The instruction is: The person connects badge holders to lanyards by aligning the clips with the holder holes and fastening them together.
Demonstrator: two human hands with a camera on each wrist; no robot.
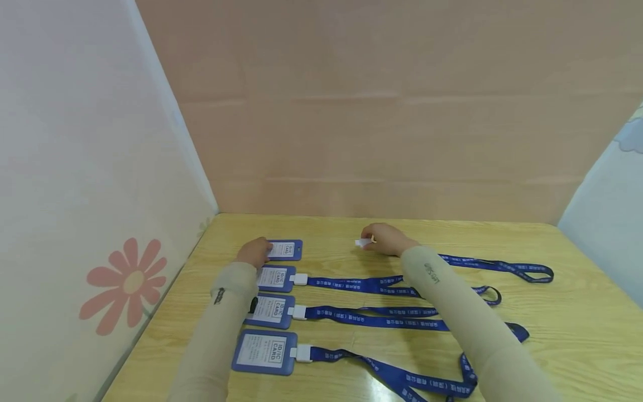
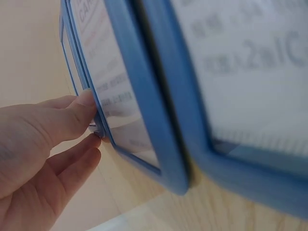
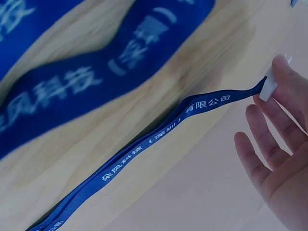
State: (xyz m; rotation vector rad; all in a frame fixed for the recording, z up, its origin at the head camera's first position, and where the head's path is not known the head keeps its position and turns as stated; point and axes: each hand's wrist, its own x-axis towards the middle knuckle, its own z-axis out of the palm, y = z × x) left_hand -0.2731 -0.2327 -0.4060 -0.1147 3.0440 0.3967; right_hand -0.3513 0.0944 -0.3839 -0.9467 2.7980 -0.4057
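Note:
At the far left of the table, my left hand (image 1: 253, 252) pinches the left edge of the farthest blue ID card holder (image 1: 286, 250). In the left wrist view, the thumb lies on the holder's face and fingertips reach its edge. To the right, my right hand (image 1: 388, 239) pinches the white clip (image 1: 365, 243) of a blue lanyard (image 1: 494, 267) between thumb and index finger. The right wrist view shows this clip (image 3: 270, 86) with the strap trailing away, the other fingers loosely spread. A gap separates clip and holder. My sleeve hides part of the strap.
Nearer me, a second holder (image 1: 276, 278), a third holder (image 1: 271, 311) and the nearest holder (image 1: 263, 352) lie in a column, each joined by a white clip to a blue lanyard stretching right. A wall (image 1: 100, 167) borders the wooden table (image 1: 567, 335) on the left.

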